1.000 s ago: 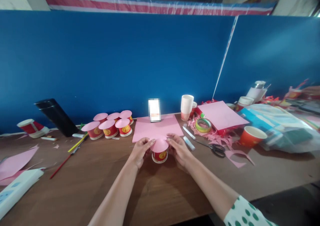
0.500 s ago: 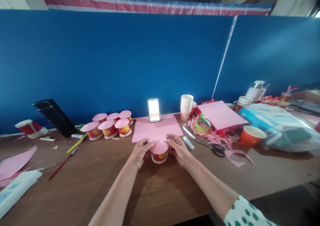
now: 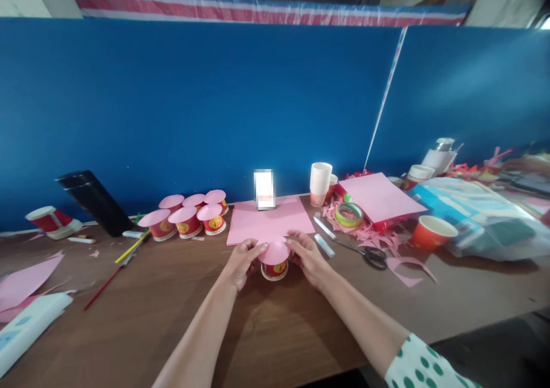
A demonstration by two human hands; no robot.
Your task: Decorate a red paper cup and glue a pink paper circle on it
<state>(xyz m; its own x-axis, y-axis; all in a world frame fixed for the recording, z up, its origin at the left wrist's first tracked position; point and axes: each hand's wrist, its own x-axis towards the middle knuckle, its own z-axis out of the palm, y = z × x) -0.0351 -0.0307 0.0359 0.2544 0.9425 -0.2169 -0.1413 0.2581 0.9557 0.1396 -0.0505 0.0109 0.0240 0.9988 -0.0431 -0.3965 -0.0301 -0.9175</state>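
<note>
A small red paper cup (image 3: 275, 269) stands upside down on the brown table (image 3: 266, 330) with a pink paper disc (image 3: 274, 252) on top. My left hand (image 3: 242, 262) curls round the cup's left side, fingertips on the disc's edge. My right hand (image 3: 306, 256) holds the right side the same way, fingers pressed on the disc. Just behind lies a flat pink sheet (image 3: 270, 219).
Several finished pink-topped red cups (image 3: 185, 214) cluster at the left. Scissors (image 3: 368, 254), glue sticks (image 3: 323, 236), a tape roll (image 3: 349, 214), a stack of white cups (image 3: 320, 183), an orange cup (image 3: 431, 234) and pink scraps lie right. A blue partition (image 3: 215, 107) backs the table.
</note>
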